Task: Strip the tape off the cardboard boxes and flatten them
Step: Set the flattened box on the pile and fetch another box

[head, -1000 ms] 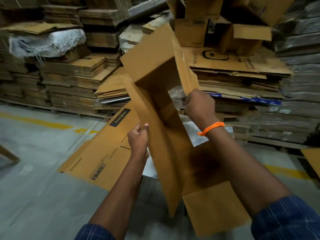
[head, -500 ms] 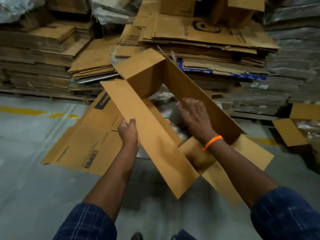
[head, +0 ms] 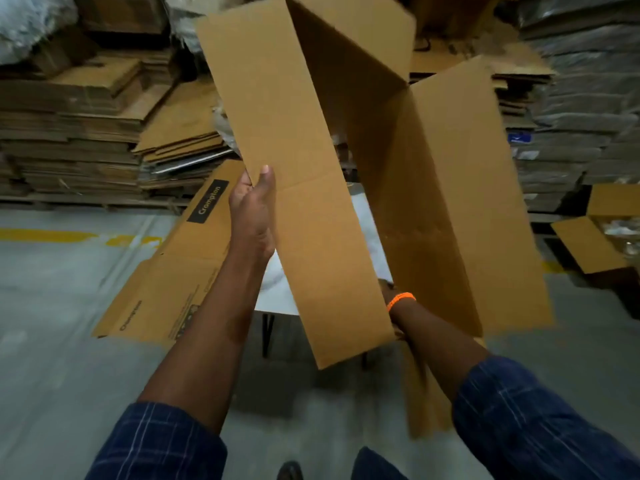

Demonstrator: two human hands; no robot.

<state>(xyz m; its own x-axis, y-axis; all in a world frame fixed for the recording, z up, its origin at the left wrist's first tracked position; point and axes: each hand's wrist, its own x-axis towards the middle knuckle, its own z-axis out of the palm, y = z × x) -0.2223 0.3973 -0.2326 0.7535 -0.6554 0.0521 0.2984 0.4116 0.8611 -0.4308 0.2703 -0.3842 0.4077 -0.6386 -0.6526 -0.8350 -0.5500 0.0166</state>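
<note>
Left hand (head: 254, 209) grips the left edge of the cardboard box (head: 294, 133) about halfway down the near panel: thumb flat on the front face, fingers wrapped round behind the edge. Right hand (head: 386, 289) is almost fully hidden behind the lower corner of that same panel. Only a sliver of it and the wrist with an orange wristband (head: 401, 300) show, so I can't tell how open it is or what it has hold of. The box is in the air in front of the person, tilted, top leaning away. It is open as a tube, so the inside of the far wall is visible, and the flaps are folded out at both ends. No print readable on it. Readable text: "Crompton" in light letters on a black label on the flattened box (head: 162, 289) lying below and left of the held one, and "Crompton" again in small dark print along its near edge. That makes two marks on one box. That flat box lies beside a white table (head: 277, 296), and I can't tell whether it rests on it. A blue label (head: 519, 137) on the right-hand stacks is too blurred to read. Count: two hands, one box held, one flattened Crompton box, one open box (head: 588, 244) on the floor far right with something clear inside. Stacks of flattened cardboard (head: 69, 133) run along the back left. One broken yellow line (head: 45, 235) is on the grey floor.
</note>
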